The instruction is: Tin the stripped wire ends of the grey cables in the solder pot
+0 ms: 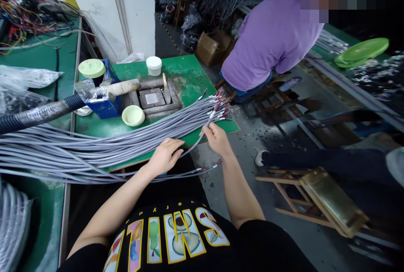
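A thick bundle of grey cables (pixel 126 146) runs from the left across the bench, its stripped ends (pixel 222 106) fanned out with coloured wires and white bits. My right hand (pixel 216 137) pinches one grey cable (pixel 193 149) just behind its stripped end, at the bundle's near side. Farther back along this cable, my left hand (pixel 164 156) is closed around it, resting against the bundle's near edge. Its fingertips are partly hidden. Below both hands, a few loose cables (pixel 189 173) hang past the bench edge with their wire ends showing.
On the green bench (pixel 192 74) are a recessed metal pot (pixel 153 99) with a brush (pixel 166 89), a white tub (pixel 153 66), a pale green bowl (pixel 133 115) and an extraction hose (pixel 63 108). A person in purple (pixel 271 36) sits beyond. A wooden stool (pixel 331 200) stands right.
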A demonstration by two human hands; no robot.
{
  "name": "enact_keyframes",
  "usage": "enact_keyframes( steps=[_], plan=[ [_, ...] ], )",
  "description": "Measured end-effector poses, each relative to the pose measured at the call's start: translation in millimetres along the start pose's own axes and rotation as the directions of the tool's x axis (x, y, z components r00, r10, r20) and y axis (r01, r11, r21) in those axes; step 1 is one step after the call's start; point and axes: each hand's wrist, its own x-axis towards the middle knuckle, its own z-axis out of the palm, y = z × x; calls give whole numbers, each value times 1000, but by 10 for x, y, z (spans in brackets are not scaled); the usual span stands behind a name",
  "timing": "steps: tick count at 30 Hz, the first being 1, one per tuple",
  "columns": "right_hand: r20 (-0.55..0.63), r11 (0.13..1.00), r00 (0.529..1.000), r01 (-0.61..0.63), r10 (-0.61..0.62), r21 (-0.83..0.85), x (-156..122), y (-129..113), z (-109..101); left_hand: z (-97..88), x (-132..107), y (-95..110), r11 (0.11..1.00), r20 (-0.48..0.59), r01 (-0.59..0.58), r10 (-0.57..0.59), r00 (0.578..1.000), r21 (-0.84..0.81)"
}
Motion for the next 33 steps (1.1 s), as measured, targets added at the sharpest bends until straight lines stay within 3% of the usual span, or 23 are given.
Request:
enact_keyframes(
  steps=[3,5,10,13,16,22,33],
  plan=[
    [265,994,960,67,-88,86,-199,-205,-11,-87,28,113,962,-82,145,-168,982,-233],
    [388,988,912,91,-132,123,-313,-323,15,-125,68,179,874,-97,233,-301,949,-427],
    [510,972,844,50,-164,230,-462,-494,104,-120,157,252,562,-13,324,-512,859,-761],
    [540,952,827,-19,-156,305,-491,-545,153,-110,166,285,483,-7,314,-552,834,-817],
    [528,908,836,-92,-152,408,-507,-571,228,-119,156,324,486,-18,304,-552,834,-820],
    [425,879,894,-85,-140,470,-514,-572,391,-156,146,356,641,-299,160,-545,783,-750],
    [417,950,893,36,-170,310,-468,-654,453,-197,188,306,497,-258,109,-611,748,-861]
  ],
)
